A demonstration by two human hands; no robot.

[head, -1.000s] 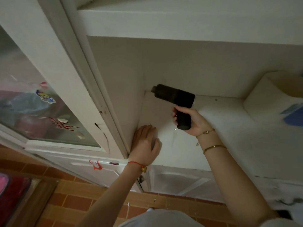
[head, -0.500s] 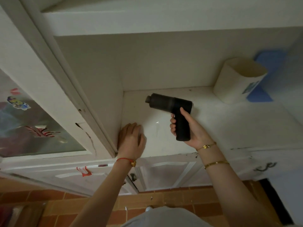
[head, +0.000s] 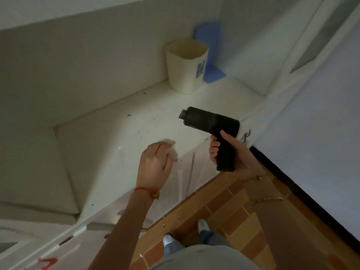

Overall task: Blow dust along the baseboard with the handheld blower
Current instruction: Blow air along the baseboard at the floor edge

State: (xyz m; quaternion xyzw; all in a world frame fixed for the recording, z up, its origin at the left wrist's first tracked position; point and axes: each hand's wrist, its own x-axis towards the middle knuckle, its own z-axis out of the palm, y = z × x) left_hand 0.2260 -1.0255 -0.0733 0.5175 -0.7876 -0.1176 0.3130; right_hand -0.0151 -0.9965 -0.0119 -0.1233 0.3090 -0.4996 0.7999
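My right hand [head: 231,151] grips the handle of the black handheld blower [head: 210,121]. Its barrel hangs over the front right part of the white cabinet shelf [head: 109,145], with the nozzle pointing left. My left hand [head: 154,164] rests at the shelf's front edge, left of the blower, fingers loosely bent and holding nothing I can make out. Small specks of debris [head: 128,115] lie on the shelf toward the back wall. A dark baseboard strip [head: 302,193] runs along the foot of the right wall.
A cream container [head: 186,65] stands at the shelf's back right, with a blue sheet [head: 211,55] behind it. Below are white cabinet doors [head: 187,172] and an orange brick-tile floor [head: 233,211], where my feet [head: 167,240] stand.
The view has swung right and down. My right hand has drawn the blower right, toward the shelf's front. My left hand slid right along the shelf edge and its fingers bent.
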